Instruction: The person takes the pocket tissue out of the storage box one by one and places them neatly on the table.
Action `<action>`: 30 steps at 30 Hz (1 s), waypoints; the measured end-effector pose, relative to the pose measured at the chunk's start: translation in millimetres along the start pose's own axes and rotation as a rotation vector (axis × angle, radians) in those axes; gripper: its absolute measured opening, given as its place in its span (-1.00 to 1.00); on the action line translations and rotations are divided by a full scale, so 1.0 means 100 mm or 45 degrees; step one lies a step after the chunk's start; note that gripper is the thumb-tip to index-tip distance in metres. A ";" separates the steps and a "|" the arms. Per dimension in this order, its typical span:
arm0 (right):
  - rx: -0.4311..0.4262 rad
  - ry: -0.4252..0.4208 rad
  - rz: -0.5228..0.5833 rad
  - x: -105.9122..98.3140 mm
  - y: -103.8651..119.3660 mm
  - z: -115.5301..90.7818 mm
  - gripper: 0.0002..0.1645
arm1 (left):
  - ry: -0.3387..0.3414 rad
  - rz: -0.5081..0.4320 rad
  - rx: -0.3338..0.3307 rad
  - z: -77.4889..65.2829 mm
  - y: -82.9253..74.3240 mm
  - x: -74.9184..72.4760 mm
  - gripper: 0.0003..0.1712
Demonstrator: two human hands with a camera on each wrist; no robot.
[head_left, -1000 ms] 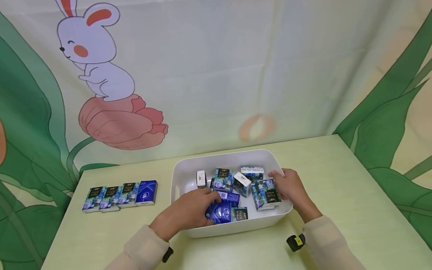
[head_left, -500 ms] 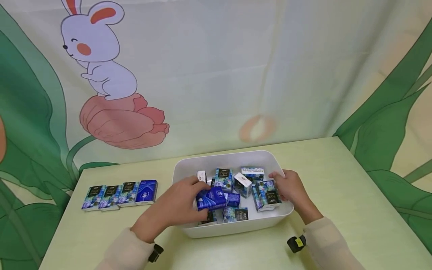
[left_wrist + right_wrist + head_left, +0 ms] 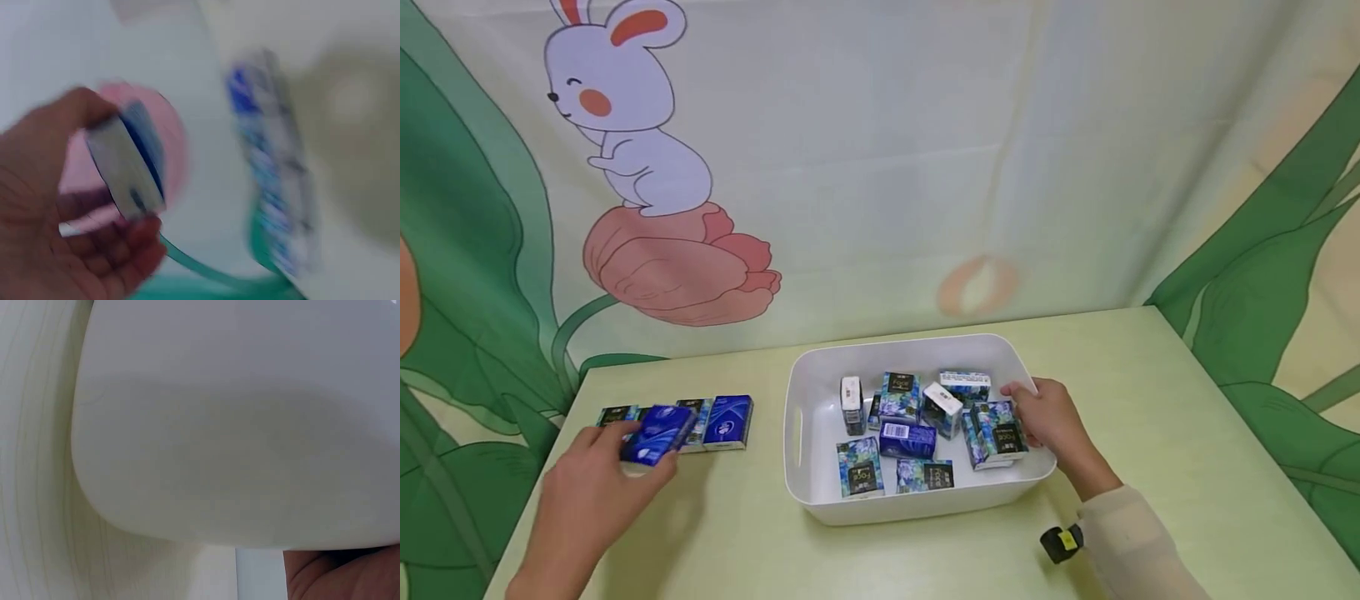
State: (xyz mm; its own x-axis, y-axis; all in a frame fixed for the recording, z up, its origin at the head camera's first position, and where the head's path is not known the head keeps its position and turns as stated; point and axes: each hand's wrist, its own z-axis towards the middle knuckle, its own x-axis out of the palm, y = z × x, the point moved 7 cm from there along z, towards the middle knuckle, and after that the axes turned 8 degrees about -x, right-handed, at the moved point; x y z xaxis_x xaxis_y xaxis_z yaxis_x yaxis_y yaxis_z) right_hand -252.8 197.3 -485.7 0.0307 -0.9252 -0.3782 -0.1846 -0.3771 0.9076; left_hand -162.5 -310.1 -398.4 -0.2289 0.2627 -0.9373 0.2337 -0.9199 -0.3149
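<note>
My left hand [image 3: 591, 496] pinches a dark blue pocket tissue pack [image 3: 658, 435] between thumb and fingers. It hangs over a row of tissue packs at the table's left, overlapping the floral ones in the head view; a blue pack [image 3: 727, 422] ends the row on the right. In the left wrist view the held pack [image 3: 125, 169] shows its pale side, blurred. My right hand [image 3: 1051, 421] grips the right end of a white plastic bin [image 3: 917, 505]. Inside lie several floral tissue packs [image 3: 860, 467] and one blue pack [image 3: 907, 440]. The bin's outer wall [image 3: 219, 456] fills most of the right wrist view.
Everything stands on a pale yellow-green table [image 3: 760, 533]. Behind it hangs a cloth backdrop [image 3: 850, 167] with a rabbit and plants printed on it. A black strap device [image 3: 1062, 543] sits by my right sleeve.
My left hand has lifted the blue tissue pack out of the bin and carried it left to above the row. My right hand stays on the bin.
</note>
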 end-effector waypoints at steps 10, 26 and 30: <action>-0.003 -0.003 -0.002 -0.03 0.00 0.02 -0.59 | 0.375 0.245 -0.722 -0.22 1.30 0.61 -0.02; -0.004 0.004 0.010 0.01 0.00 0.02 -0.58 | -0.042 -0.020 -0.368 -0.05 0.76 0.36 -0.16; 0.000 -0.003 0.012 0.00 -0.02 0.01 -0.58 | -0.210 -0.179 0.011 0.00 -0.09 0.09 -0.37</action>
State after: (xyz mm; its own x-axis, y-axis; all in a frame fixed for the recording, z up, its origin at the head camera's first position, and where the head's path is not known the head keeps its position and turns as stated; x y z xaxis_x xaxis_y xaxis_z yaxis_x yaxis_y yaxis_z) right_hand -253.7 198.1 -487.4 0.0267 -0.9287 -0.3699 -0.1846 -0.3682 0.9112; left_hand -166.2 -299.6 -404.1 -0.4102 0.3379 -0.8471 0.1806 -0.8804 -0.4386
